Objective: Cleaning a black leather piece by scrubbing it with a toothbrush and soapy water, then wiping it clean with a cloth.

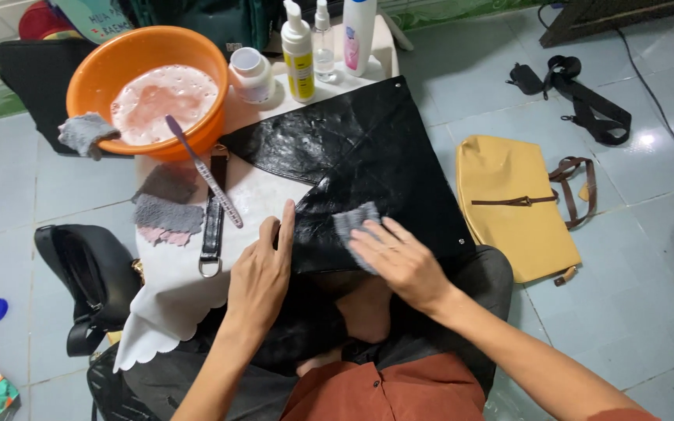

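Tiled floor, white table (167,288) | left hand (261,274) flat on black bag (368,156) | right hand (395,261) presses grey cloth (355,222), fingers spread | yellow-labelled pump bottle (298,51) behind

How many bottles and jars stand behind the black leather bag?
4: a squat white jar beside the orange basin, then a yellow-labelled pump bottle, a small clear spray bottle and a tall white bottle. Others may be hidden.
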